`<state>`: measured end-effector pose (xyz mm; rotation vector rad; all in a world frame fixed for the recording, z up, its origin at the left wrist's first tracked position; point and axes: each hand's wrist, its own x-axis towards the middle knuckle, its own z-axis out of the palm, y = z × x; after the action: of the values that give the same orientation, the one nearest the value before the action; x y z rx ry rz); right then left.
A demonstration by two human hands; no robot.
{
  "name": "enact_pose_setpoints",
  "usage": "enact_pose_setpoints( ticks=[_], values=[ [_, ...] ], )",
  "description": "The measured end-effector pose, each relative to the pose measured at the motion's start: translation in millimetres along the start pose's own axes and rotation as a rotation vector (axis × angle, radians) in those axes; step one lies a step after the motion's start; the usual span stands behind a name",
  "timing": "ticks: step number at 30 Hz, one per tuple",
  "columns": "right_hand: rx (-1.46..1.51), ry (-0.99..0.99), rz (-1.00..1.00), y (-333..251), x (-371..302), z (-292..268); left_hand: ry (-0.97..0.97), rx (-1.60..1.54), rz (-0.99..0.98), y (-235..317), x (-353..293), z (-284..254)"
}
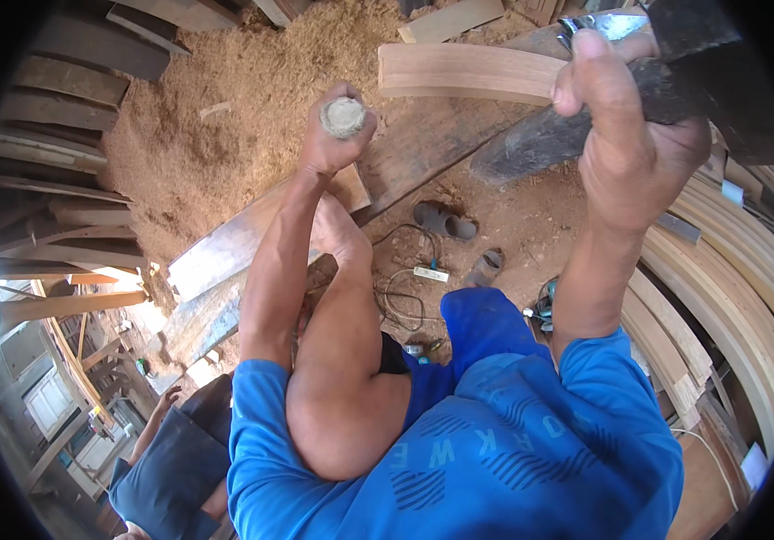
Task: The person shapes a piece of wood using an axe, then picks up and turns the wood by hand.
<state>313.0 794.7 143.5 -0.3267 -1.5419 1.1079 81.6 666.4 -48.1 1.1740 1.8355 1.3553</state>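
My left hand (340,148) is closed round a stick-like piece whose round, pale grey end (344,118) faces up; the rest of it is hidden in the fist. At the upper right my right hand (625,144) has its fingers curled beside a dark, thick beam (540,144) and a shiny metal piece (616,25). What it grips is hidden from this view. A curved, light wooden piece (468,72) lies over a brown plank (432,135), with its right end next to my right fingers. My bare foot (340,232) rests near a board (225,243).
Wood shavings (225,117) cover the ground at upper left. Stacked planks (54,117) line the left side, curved timbers (711,261) the right. A sandal (445,220), a white power strip (430,274) and cables lie between. Another person (175,463) is at lower left.
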Motion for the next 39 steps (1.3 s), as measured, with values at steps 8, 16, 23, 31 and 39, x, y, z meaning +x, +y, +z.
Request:
enact_pose_setpoints(
  ticks=[8,16,23,31,39],
  values=[
    [-0.716,-0.797,0.575,66.0,-54.0,28.2,-0.081,0.082,0.068,14.7,-2.4,6.4],
    [-0.501,-0.518,0.308,30.8,-7.5,34.9,-0.030,-0.039,0.025,-1.8,-17.4,-10.5],
    [-0.890,-1.044,0.334,81.2,-63.2,51.9,-0.017,-0.039,0.116,0.6,-22.1,-8.8],
    [-0.054,-0.285,-0.248,40.0,10.3,66.8,-0.002,-0.127,-0.015,-8.7,-32.4,-19.0],
    [-0.764,-1.060,0.299,56.7,-43.3,65.7,0.012,-0.076,0.177,-17.7,-36.4,-18.7]
  ],
)
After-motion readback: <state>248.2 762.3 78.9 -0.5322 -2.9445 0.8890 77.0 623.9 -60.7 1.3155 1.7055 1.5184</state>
